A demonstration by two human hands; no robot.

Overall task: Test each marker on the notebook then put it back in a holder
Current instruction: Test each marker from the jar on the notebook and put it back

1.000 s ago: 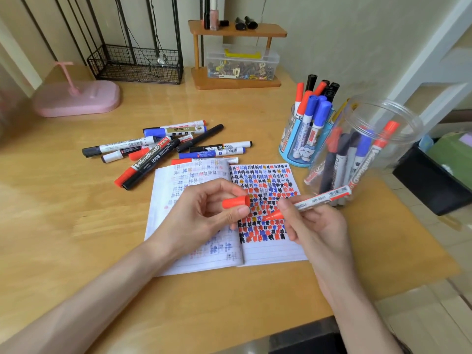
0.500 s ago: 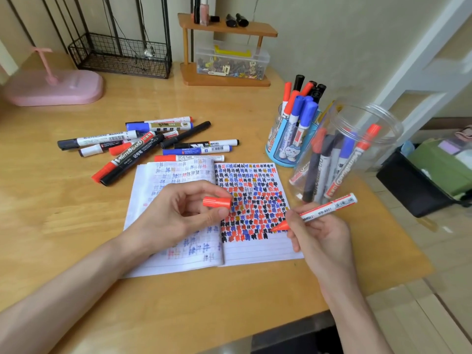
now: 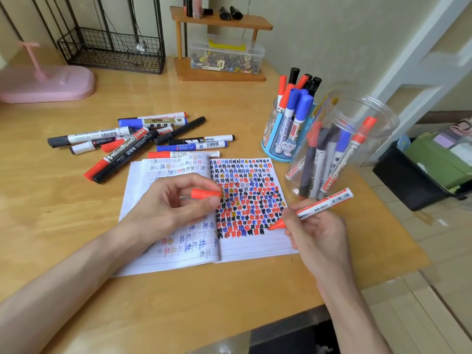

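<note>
From the head view, your right hand [image 3: 316, 233] pinches the uncapped red marker [image 3: 324, 200] low on its barrel, tip at the right-hand page of the notebook [image 3: 252, 251], beside the bottom row of marks. Your left hand [image 3: 168, 203] rests on the left page and pinches the red cap [image 3: 205, 193] between thumb and fingers. The notebook lies open near the desk's [image 3: 63, 213] front edge. The clear jar [image 3: 357, 123] and the blue cup [image 3: 268, 144] stand near the right edge, and the untested markers [image 3: 122, 146] lie just behind the notebook. Your marker's tail sits close to the jar wall, so a wide stroke could knock it. A bare tip dragged across could smear wet marks, and a loosely pressed cap would likely let the marker dry out.
</note>
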